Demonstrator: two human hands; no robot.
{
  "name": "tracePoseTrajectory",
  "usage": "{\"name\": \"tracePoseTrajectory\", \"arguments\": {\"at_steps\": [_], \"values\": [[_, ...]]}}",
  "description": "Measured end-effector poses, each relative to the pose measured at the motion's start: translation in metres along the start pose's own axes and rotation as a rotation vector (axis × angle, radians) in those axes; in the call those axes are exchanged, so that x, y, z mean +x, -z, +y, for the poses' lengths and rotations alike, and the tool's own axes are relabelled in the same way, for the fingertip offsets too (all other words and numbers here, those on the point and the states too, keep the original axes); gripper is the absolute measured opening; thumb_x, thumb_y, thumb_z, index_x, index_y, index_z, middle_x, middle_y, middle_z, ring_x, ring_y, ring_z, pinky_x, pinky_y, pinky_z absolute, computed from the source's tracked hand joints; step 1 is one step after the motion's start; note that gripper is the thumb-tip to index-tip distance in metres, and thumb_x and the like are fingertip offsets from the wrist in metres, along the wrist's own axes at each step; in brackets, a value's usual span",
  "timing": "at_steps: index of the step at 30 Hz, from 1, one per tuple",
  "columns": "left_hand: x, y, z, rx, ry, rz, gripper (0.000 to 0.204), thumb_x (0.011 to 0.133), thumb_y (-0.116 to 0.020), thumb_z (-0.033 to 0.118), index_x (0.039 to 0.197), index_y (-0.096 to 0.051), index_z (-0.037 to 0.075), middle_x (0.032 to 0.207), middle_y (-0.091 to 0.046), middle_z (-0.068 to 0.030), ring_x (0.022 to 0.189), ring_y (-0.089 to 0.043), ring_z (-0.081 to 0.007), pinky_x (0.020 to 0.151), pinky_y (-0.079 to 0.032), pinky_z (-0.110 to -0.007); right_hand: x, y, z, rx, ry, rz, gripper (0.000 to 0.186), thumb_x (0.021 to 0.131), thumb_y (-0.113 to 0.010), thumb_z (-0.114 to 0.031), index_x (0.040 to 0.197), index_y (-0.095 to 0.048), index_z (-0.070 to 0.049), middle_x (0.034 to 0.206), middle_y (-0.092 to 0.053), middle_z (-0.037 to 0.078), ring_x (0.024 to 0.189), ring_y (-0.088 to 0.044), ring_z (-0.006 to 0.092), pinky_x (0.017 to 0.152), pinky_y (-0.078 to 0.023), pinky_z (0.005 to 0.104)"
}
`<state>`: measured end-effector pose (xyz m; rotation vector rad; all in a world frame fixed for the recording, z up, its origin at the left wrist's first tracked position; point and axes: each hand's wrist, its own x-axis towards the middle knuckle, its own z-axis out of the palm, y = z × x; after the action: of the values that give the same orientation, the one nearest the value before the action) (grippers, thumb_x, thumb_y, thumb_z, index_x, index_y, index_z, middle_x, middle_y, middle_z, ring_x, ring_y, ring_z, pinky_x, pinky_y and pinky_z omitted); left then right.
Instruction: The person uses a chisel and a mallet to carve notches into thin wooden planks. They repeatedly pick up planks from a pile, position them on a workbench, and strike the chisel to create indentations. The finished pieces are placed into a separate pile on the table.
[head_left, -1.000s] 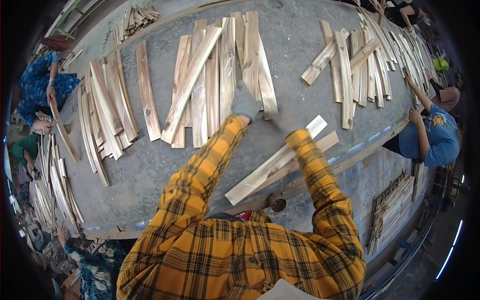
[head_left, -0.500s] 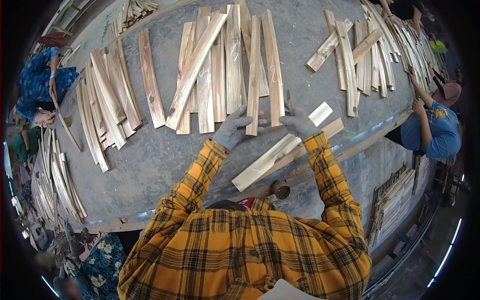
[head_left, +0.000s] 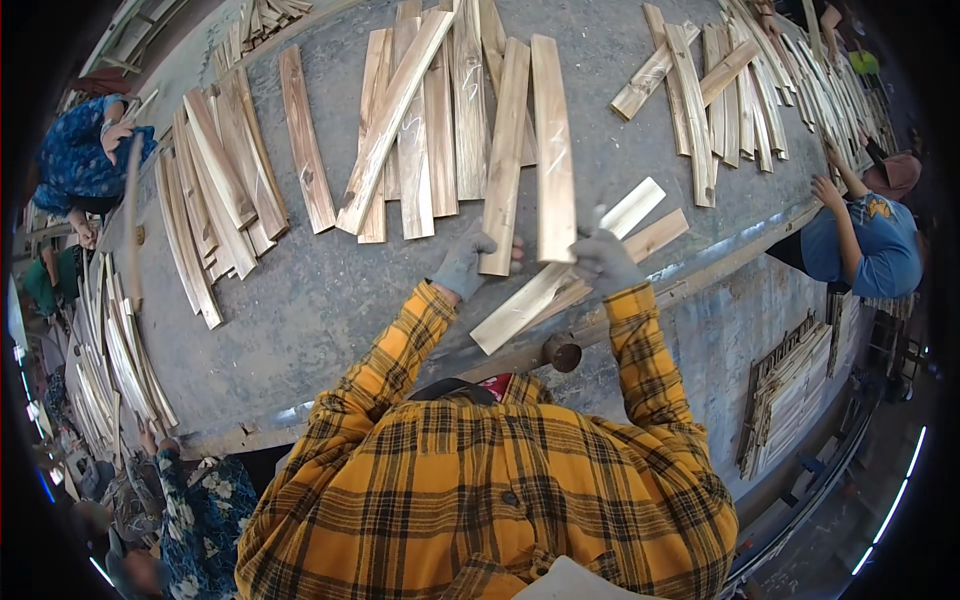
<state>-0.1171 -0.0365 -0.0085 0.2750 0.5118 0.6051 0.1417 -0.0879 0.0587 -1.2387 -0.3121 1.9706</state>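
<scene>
In a grey glove, my left hand [head_left: 463, 262] is closed on the near end of a brown wooden slat [head_left: 507, 150]. My right hand [head_left: 604, 262], gloved too, grips the near end of a paler wooden slat [head_left: 554, 150] with a chalk-like mark on it. A small thin thing [head_left: 600, 214] sticks up by the right fingers; its kind cannot be made out. Both slats point away from me, side by side with a gap between them. Below my hands, a pale slat [head_left: 520, 310] and a browner slat [head_left: 655, 236] lie slantwise along the near table edge.
Several slats [head_left: 412, 130] lie beyond my hands on the grey table [head_left: 330, 300]. More piles lie left [head_left: 215, 190] and right [head_left: 690, 110]. A round post end [head_left: 562, 352] sits at the near edge. People work at the left [head_left: 85, 150] and right [head_left: 860, 240].
Both held slats have come up closer to me, their near ends lifted and looking larger. The view has shifted slightly. At the left, a person has swung a slat.
</scene>
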Motion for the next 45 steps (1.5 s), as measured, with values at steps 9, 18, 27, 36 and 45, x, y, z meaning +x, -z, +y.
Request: {"name": "tracePoseTrajectory", "arguments": {"at_steps": [9,18,27,36,45], "values": [[-0.042,0.009,0.006,0.28,-0.019,0.085,0.057,0.083,-0.064,0.001,0.133,-0.037,0.006,0.091,-0.06,-0.0115,0.069,-0.06,-0.0162,0.056,-0.051,-0.029,-0.023,0.023,-0.091,-0.25,0.483,0.449,0.059,0.079,-0.061,0.001,0.136,-0.044,0.003,0.1,-0.062,0.005,0.06,-0.055,0.0074,0.049,-0.044,0.0176],[-0.033,-0.023,0.002,0.485,-0.084,0.123,0.061,0.083,-0.065,0.002,0.136,-0.036,0.005,0.09,-0.059,-0.0121,0.066,-0.061,-0.0155,0.055,-0.053,-0.026,0.02,0.079,-0.111,-1.515,0.675,1.369,0.053,0.087,-0.064,-0.017,0.134,-0.045,-0.003,0.094,-0.065,0.018,0.084,-0.065,0.0314,0.079,-0.053,0.0365],[0.036,-0.081,0.021,1.861,-0.493,0.501,0.087,0.08,-0.065,0.061,0.139,-0.037,0.003,0.108,-0.057,-0.0199,0.097,-0.062,-0.0286,0.082,-0.053,-0.045,0.064,-0.056,-0.084,-1.066,0.487,0.728,0.062,0.08,-0.074,-0.028,0.131,-0.047,-0.006,0.095,-0.067,0.014,0.084,-0.067,0.027,0.076,-0.054,0.0387],[0.093,-0.032,0.051,1.945,-0.312,0.861,0.079,0.068,-0.078,0.033,0.132,-0.043,0.004,0.11,-0.048,-0.0159,0.095,-0.056,-0.0341,0.073,-0.052,-0.041,0.14,-0.063,-0.105,-1.859,0.414,0.892,0.064,0.08,-0.067,-0.051,0.122,-0.048,-0.008,0.115,-0.058,0.021,0.097,-0.065,0.0402,0.081,-0.053,0.0476],[0.084,-0.025,0.059,1.963,-0.315,0.943,0.067,0.069,-0.072,0.018,0.126,-0.045,-0.002,0.108,-0.05,-0.0171,0.098,-0.055,-0.0348,0.077,-0.052,-0.041,0.163,-0.058,-0.09,-1.609,0.4,0.62,0.055,0.083,-0.063,-0.023,0.134,-0.048,-0.007,0.106,-0.064,0.027,0.103,-0.067,0.0258,0.083,-0.054,0.0455]]}}
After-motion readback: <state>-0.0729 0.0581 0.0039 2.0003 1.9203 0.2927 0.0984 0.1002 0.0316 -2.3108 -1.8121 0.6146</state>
